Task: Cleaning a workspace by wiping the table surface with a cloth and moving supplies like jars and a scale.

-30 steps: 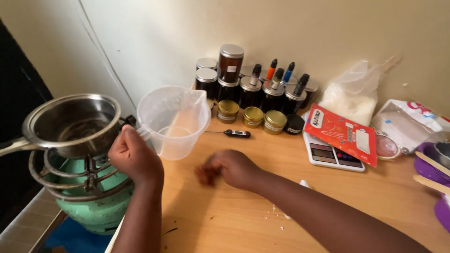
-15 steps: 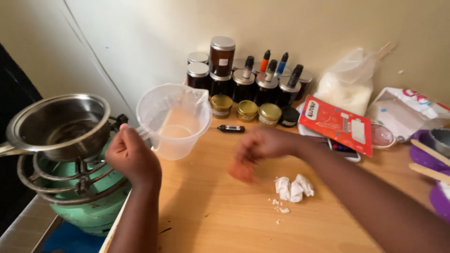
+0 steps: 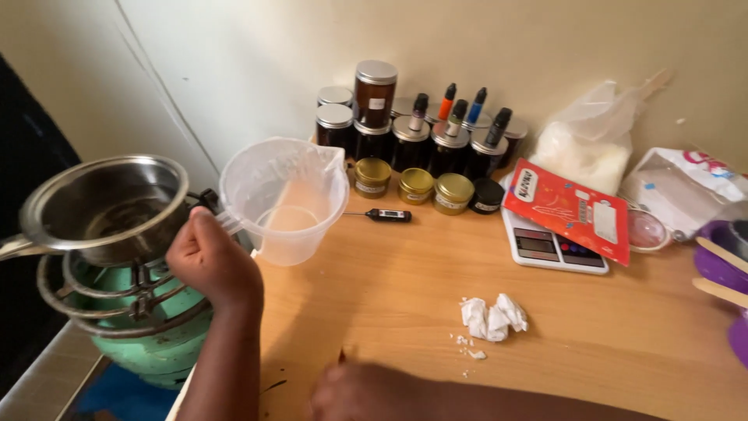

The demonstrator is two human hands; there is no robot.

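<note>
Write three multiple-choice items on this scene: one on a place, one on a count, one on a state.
1. Where does the probe thermometer lie?
A. in the steel pan
B. on the table in front of the gold-lidded tins
C. on the scale

2. How many gold-lidded tins stand in a row?
A. three
B. one
C. six

3. How is the clear plastic jug?
A. upside down
B. lying flat on the table
C. held up by the left hand

Answers: 1 B, it lies on bare wood before them; 2 A, three gold lids show; 3 C, the hand grips its handle.
</note>
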